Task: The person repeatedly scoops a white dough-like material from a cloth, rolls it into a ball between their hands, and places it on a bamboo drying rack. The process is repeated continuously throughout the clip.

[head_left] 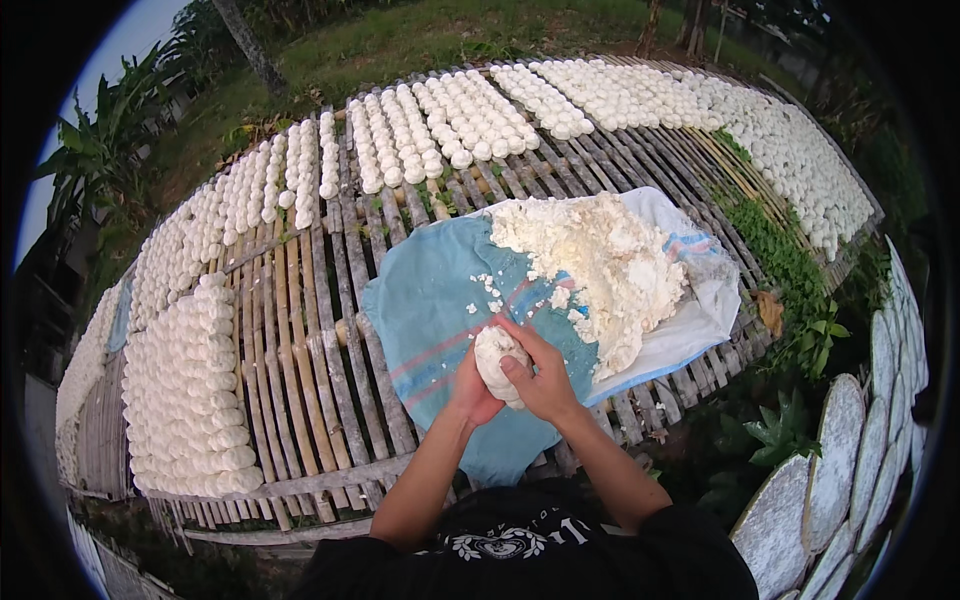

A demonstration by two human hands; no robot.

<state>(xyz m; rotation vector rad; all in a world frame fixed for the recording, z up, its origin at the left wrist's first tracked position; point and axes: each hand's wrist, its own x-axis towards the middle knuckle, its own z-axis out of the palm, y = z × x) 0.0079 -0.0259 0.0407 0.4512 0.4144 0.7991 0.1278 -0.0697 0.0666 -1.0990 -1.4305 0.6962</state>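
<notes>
Between my two hands is a lump of white, crumbly dough-like mass (496, 352), pressed from both sides. My left hand (472, 392) cups its left side and underside. My right hand (541, 374) wraps the right side, with the thumb lying across the front. Both are closed on the lump, just above a blue-green cloth (425, 290) with reddish stripes. Small crumbs (488, 290) lie on the cloth beyond my fingers. Farther right, a large heap of the same loose off-white mass (600, 245) covers part of the cloth and a white sack (712, 285).
Everything rests on a slatted bamboo rack (345, 385) with gaps between slats. Rows of white balls stand at the near left (190, 390), far middle (440, 125) and far right (790, 165). Green plants (790, 260) grow through the right side. Whitish oval panels (835, 460) lean at lower right.
</notes>
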